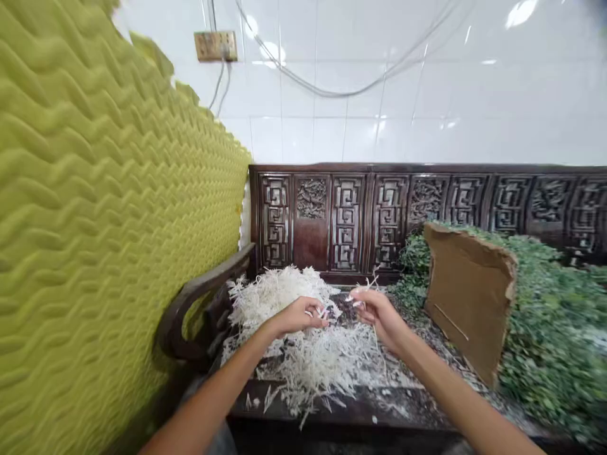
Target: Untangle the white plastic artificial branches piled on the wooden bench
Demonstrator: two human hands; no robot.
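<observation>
Held apart over a littered dark tabletop (351, 409), the left hand (306, 315) pinches small white pieces (323, 312) and the right hand (374, 311) grips a white sprig (351, 298) beside heaped white leaves (294, 287); cardboard (467, 297) leans against green foliage (550, 328) at right.

A wavy, textured yellow covering (118, 221) fills the left side, its ragged upper edge meeting a white tiled wall (303, 140) that carries a brownish socket panel (205, 47) and a thin grey cable (327, 93) hanging in a loose curve. Below the tiles stands a dark wooden bench (310, 243), its tall back carved in fretwork panels and its curved armrest (183, 306) at the left end. On the right, a brown cardboard sheet (469, 297) with torn edges stands tilted against a heap of green foliage (559, 354).
</observation>
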